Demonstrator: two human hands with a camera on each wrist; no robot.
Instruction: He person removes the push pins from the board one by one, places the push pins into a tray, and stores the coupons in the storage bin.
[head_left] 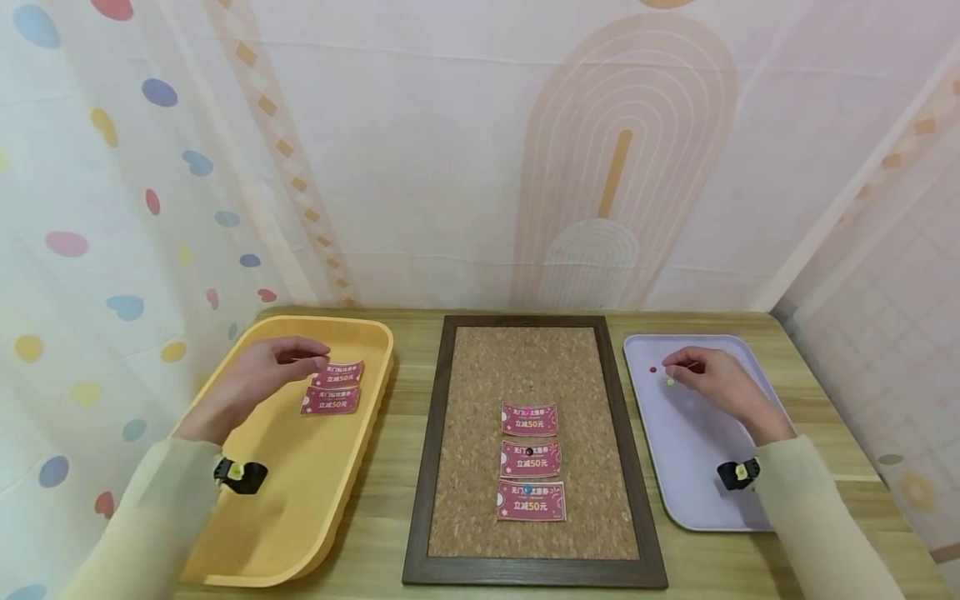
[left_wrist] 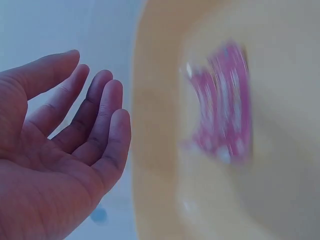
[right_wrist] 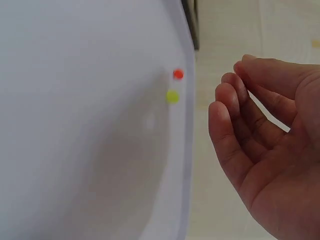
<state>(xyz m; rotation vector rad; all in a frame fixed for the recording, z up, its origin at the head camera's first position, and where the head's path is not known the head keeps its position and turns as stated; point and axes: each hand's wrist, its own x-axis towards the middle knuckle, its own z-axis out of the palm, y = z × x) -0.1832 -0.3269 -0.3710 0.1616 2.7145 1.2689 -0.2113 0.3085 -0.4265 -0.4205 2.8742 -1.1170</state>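
Note:
My left hand hovers over the yellow tray, its fingers loosely bent and thumb apart, holding nothing. Beside its fingertips lie two pink coupons, blurred in the left wrist view, where the coupons partly overlap. Above the lilac tray is my right hand, fingers slightly bent, thumb tip close to the index finger, with nothing visible between them. Close to those fingertips are a red pushpin and a yellow pushpin on the tray. Both hands stay apart from these things in the wrist views.
Between the trays lies a dark-framed cork board. Three pink coupons form a column on it: an upper coupon with a pink pin, a middle coupon with a black pin, a lower coupon with a blue pin. A patterned curtain stands behind.

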